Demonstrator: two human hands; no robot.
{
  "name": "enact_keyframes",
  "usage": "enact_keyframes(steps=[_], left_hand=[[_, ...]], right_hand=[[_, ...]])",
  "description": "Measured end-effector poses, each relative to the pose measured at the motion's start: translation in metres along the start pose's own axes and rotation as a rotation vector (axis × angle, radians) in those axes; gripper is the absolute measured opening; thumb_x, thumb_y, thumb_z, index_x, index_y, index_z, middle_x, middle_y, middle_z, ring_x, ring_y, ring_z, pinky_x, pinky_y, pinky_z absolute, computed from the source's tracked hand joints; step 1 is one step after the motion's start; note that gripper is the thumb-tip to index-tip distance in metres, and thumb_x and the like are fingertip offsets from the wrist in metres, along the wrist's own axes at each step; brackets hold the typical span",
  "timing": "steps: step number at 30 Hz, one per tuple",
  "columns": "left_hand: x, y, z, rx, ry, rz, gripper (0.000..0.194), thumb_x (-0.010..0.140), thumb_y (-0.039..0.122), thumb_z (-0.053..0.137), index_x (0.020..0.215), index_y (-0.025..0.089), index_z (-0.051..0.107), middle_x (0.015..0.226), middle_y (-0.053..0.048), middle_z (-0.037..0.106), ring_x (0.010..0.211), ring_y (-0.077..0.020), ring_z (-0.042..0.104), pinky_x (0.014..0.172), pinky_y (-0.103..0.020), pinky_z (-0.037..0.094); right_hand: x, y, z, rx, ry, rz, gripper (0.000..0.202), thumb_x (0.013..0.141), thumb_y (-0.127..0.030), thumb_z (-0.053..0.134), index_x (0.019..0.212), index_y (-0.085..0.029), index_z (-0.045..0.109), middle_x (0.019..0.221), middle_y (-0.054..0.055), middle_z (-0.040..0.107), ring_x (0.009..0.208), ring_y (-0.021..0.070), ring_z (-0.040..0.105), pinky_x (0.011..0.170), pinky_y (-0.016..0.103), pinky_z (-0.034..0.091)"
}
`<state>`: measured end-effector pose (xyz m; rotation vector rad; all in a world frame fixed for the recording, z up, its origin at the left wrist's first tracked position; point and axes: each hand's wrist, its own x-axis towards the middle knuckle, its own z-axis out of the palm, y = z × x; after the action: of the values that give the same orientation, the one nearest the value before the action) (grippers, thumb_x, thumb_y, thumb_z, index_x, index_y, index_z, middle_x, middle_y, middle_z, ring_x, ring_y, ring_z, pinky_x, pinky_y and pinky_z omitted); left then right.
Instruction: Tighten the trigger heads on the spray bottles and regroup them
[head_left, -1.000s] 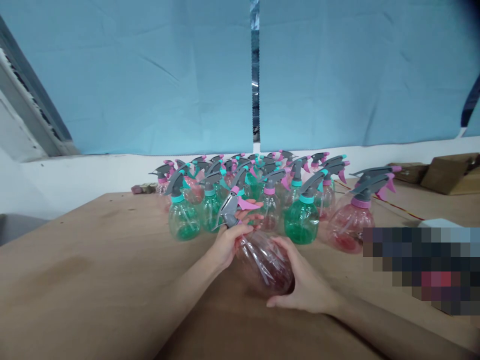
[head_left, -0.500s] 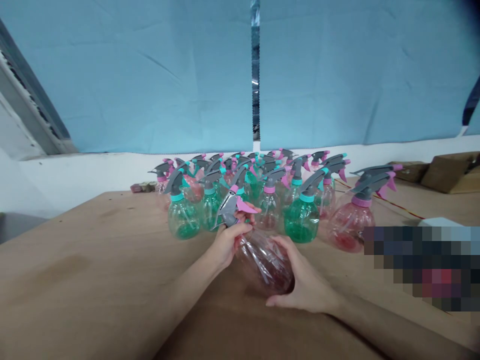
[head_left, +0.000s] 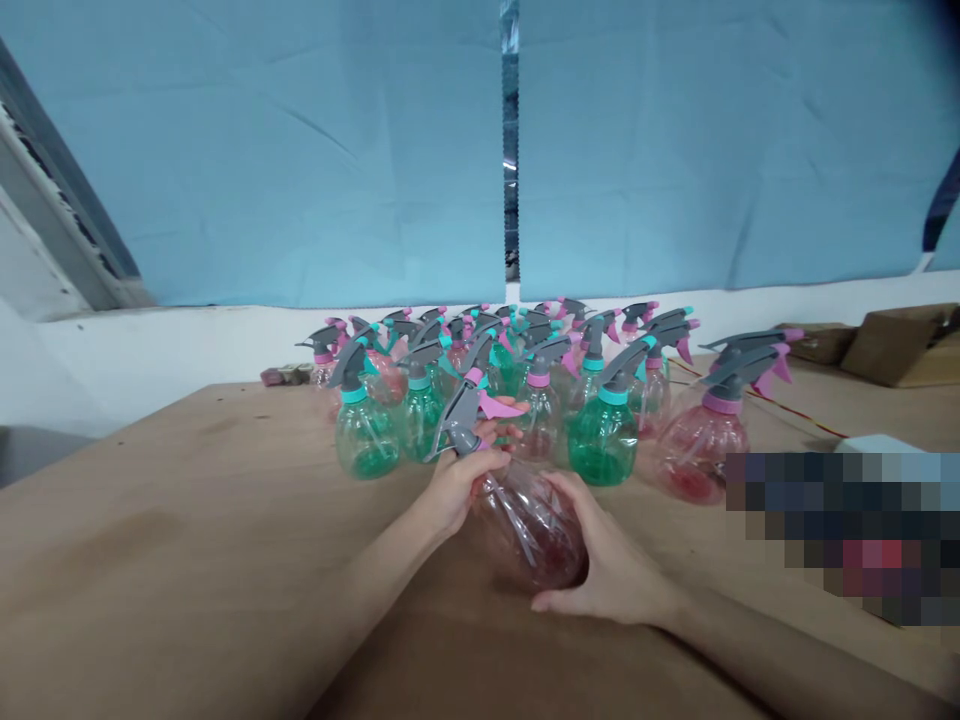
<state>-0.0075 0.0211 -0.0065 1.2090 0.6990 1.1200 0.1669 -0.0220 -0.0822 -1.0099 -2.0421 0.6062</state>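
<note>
A clear pinkish spray bottle (head_left: pixel 529 525) is tilted above the wooden table (head_left: pixel 187 560), its grey spray head with a pink trigger pointing up and left. My left hand (head_left: pixel 469 480) holds it around the neck, just under the head; some of its fingers show behind the trigger. Around the lower right of the bottle's body curls my right hand (head_left: pixel 600 560), thumb underneath. Beyond both hands stand several upright spray bottles, among them a green one (head_left: pixel 604 440) with a teal collar and a pink one (head_left: pixel 701 450) with a pink collar.
Cardboard boxes (head_left: pixel 900 345) lie at the back right, with a thin red and yellow cable (head_left: pixel 795 415) near them. A white object (head_left: pixel 881 445) sits beside a pixelated area on the right. Small bundled items (head_left: pixel 285 375) lie at the back left. Blue sheeting (head_left: pixel 322 150) covers the wall.
The spray head of the held bottle has turned a little in my left hand, its trigger now pointing more to the right. The left fingers have spread slightly; my right hand has stayed put.
</note>
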Motion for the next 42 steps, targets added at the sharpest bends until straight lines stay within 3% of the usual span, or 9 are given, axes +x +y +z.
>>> enact_keyframes(steps=[7, 13, 16, 19, 23, 26, 28, 33, 42], left_hand=[[0.002, 0.0, 0.001, -0.021, -0.032, 0.078, 0.035, 0.06, 0.015, 0.06, 0.095, 0.018, 0.064, 0.079, -0.002, 0.061, 0.085, -0.0177, 0.056, 0.084, -0.03, 0.038], [-0.001, 0.001, 0.003, 0.0, 0.071, 0.108, 0.03, 0.058, 0.011, 0.061, 0.087, 0.019, 0.064, 0.074, 0.001, 0.058, 0.074, -0.0141, 0.052, 0.074, -0.026, 0.039], [-0.003, 0.005, 0.006, 0.034, 0.061, 0.119, 0.025, 0.058, 0.012, 0.062, 0.082, 0.018, 0.065, 0.074, 0.0, 0.059, 0.077, -0.0161, 0.053, 0.076, -0.028, 0.039], [-0.006, 0.003, 0.01, 0.09, 0.004, 0.044, 0.019, 0.06, 0.018, 0.068, 0.078, 0.018, 0.065, 0.077, -0.003, 0.062, 0.086, -0.0209, 0.056, 0.081, -0.033, 0.04], [-0.01, -0.013, 0.013, 0.168, -0.172, 0.033, 0.042, 0.058, 0.024, 0.075, 0.098, 0.017, 0.062, 0.098, -0.009, 0.064, 0.098, -0.0261, 0.056, 0.09, -0.041, 0.039], [-0.016, -0.03, 0.013, 0.334, -0.286, 0.146, 0.063, 0.064, 0.026, 0.073, 0.122, 0.022, 0.049, 0.127, -0.011, 0.051, 0.12, -0.0281, 0.044, 0.102, -0.044, 0.03], [-0.019, -0.04, 0.011, 0.505, -0.331, 0.18, 0.068, 0.07, 0.029, 0.069, 0.13, 0.024, 0.04, 0.138, -0.011, 0.039, 0.128, -0.0279, 0.033, 0.107, -0.045, 0.022], [-0.021, -0.05, 0.008, 0.753, -0.4, 0.139, 0.065, 0.076, 0.036, 0.062, 0.133, 0.023, 0.036, 0.14, -0.012, 0.036, 0.129, -0.0293, 0.031, 0.106, -0.049, 0.022], [-0.02, -0.054, 0.006, 0.792, -0.416, 0.175, 0.064, 0.076, 0.035, 0.061, 0.134, 0.026, 0.036, 0.139, -0.01, 0.038, 0.128, -0.0297, 0.033, 0.106, -0.049, 0.023]], right_hand=[[0.001, -0.002, 0.0, -0.007, 0.001, 0.001, 0.098, 0.055, -0.04, 0.078, 0.131, -0.027, 0.018, 0.132, 0.012, 0.034, 0.12, 0.0348, 0.04, 0.098, 0.051, 0.036], [0.002, -0.001, -0.004, -0.035, -0.002, -0.059, 0.101, 0.054, -0.045, 0.079, 0.131, -0.024, 0.017, 0.133, 0.014, 0.035, 0.12, 0.0333, 0.042, 0.098, 0.049, 0.037], [0.002, -0.004, -0.003, -0.049, 0.019, -0.049, 0.093, 0.057, -0.044, 0.077, 0.129, -0.024, 0.021, 0.13, 0.014, 0.038, 0.118, 0.0332, 0.044, 0.097, 0.049, 0.038], [-0.002, -0.013, -0.001, -0.073, 0.067, 0.025, 0.093, 0.062, -0.039, 0.074, 0.133, -0.025, 0.015, 0.132, 0.014, 0.038, 0.119, 0.0336, 0.043, 0.098, 0.051, 0.038], [-0.016, -0.021, -0.002, -0.134, 0.133, 0.091, 0.099, 0.064, -0.037, 0.071, 0.138, -0.028, 0.005, 0.137, 0.014, 0.03, 0.125, 0.036, 0.036, 0.098, 0.055, 0.036], [-0.029, -0.015, -0.01, -0.172, 0.225, 0.181, 0.093, 0.068, -0.041, 0.068, 0.137, -0.028, 0.008, 0.134, 0.014, 0.034, 0.122, 0.0359, 0.04, 0.096, 0.056, 0.039], [-0.035, -0.006, -0.018, -0.209, 0.3, 0.248, 0.09, 0.07, -0.044, 0.066, 0.137, -0.026, 0.009, 0.132, 0.015, 0.037, 0.118, 0.0354, 0.044, 0.093, 0.055, 0.042], [-0.033, 0.014, -0.033, -0.361, 0.4, 0.329, 0.092, 0.07, -0.052, 0.063, 0.138, -0.021, 0.009, 0.134, 0.019, 0.036, 0.116, 0.0385, 0.046, 0.089, 0.056, 0.043], [-0.014, 0.034, -0.038, -0.405, 0.415, 0.306, 0.095, 0.069, -0.058, 0.062, 0.137, -0.016, 0.01, 0.136, 0.02, 0.032, 0.122, 0.0383, 0.04, 0.093, 0.054, 0.04]])
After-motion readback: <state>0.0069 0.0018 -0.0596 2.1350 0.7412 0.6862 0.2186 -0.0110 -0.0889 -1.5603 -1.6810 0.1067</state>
